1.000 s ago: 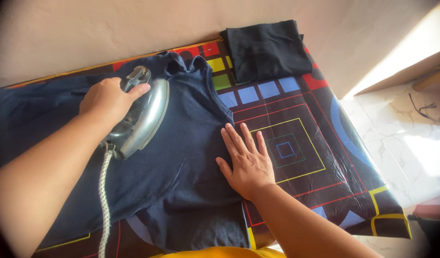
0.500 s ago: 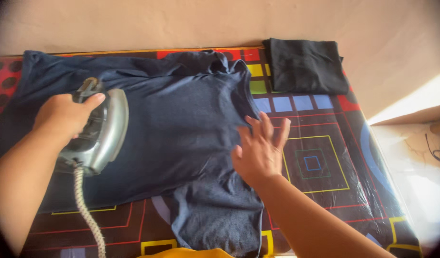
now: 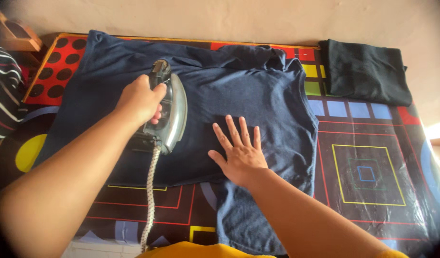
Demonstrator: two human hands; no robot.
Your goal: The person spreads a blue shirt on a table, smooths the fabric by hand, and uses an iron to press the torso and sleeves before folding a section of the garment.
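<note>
1. A glossy table covering patterned with coloured squares and dots (image 3: 373,138) is spread beneath everything.
2. A dark navy cotton T-shirt (image 3: 258,91) is laid flat across it.
3. A folded black cloth (image 3: 363,71) is placed at the far right corner.
4. A silver metal iron with a braided cord (image 3: 170,114) is gripped by the left hand (image 3: 141,100), resting on the shirt.
5. The right hand (image 3: 239,153) is pressed flat, fingers spread wide, on the shirt just beside the iron.

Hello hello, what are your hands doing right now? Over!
Left hand gripping iron on navy shirt. Right hand flat on shirt, fingers spread. Cord trailing back; folded black cloth off to the side.
</note>
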